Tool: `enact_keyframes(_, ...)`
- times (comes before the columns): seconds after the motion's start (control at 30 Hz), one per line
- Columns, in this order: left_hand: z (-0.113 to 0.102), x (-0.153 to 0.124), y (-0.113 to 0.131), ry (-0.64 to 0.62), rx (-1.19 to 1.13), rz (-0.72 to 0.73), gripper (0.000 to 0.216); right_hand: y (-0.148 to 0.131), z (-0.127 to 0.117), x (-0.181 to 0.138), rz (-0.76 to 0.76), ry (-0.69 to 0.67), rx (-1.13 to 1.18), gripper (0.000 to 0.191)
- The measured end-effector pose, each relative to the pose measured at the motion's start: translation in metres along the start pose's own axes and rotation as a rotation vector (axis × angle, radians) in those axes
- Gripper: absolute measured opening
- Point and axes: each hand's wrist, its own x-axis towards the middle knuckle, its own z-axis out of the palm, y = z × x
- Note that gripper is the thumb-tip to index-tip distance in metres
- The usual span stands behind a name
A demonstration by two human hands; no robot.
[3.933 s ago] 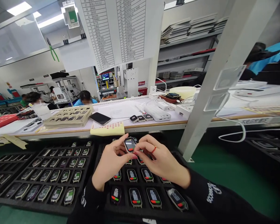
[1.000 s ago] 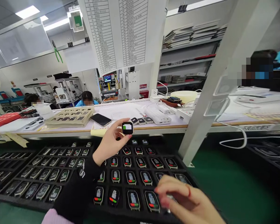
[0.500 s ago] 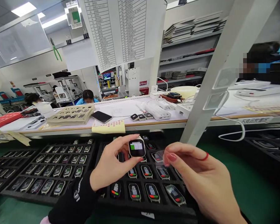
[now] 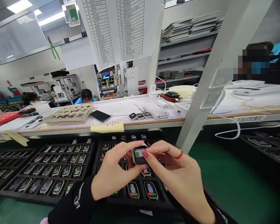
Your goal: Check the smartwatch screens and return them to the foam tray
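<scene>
A smartwatch case without a strap is raised above the trays, its lit screen showing a green and white table. My left hand is closed around its edges between thumb and fingers. At the screen's right side, the thumb and forefinger of my right hand are pinched together, touching or nearly touching the glass. The clear film in that pinch is hardly visible now. Below lies a black foam tray of watch cases, many with red and green bars on their screens; my hands hide part of it.
To the left is another black tray of watch cases. On the white shelf ahead are a phone, a beige tray, several small watches and a white power bank. A slanted post rises at right; people sit beyond.
My right hand has moved left, bringing the clear film from beside the watch to its screen. My left hand still grips the watch, now turned slightly.
</scene>
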Motion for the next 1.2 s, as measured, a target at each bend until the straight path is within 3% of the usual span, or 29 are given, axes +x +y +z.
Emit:
enact_keyframes(0.6, 0.005, -0.002, -0.001, 0.053, 0.007, 0.04, 0.051, 0.007, 0.003, 0.001, -0.007, 0.045, 0.017, 0.013)
enact_keyframes(1.03, -0.003, -0.004, -0.006, 0.057, 0.082, 0.099, 0.061, 0.013, 0.002, -0.002, -0.242, 0.072, -0.182, 0.01)
enact_keyframes(1.2, -0.006, -0.006, -0.005, 0.059, 0.096, 0.113, 0.066, 0.011, -0.006, -0.002, -0.141, 0.09, -0.202, 0.011)
